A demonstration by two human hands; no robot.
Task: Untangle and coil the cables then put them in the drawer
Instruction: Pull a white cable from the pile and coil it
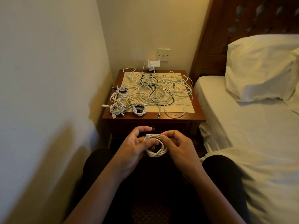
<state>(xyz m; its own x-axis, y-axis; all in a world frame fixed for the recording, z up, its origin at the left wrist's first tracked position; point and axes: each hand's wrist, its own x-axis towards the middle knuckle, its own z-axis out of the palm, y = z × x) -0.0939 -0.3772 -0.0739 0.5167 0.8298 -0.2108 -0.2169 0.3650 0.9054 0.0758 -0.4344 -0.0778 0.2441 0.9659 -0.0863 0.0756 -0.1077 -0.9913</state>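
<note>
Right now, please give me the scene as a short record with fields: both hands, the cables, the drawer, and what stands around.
left hand: grips coil of white cable, thumb across it
right hand: pinches the coil's top
tangle: loose white, green and black cables on nightstand
coiled cables: several bundles at the nightstand's left front
drawer: looks shut, under the nightstand's top
bed: right of the nightstand

A white pillow (260,67) lies on the bed (242,123), below a wooden headboard (215,38).
</note>
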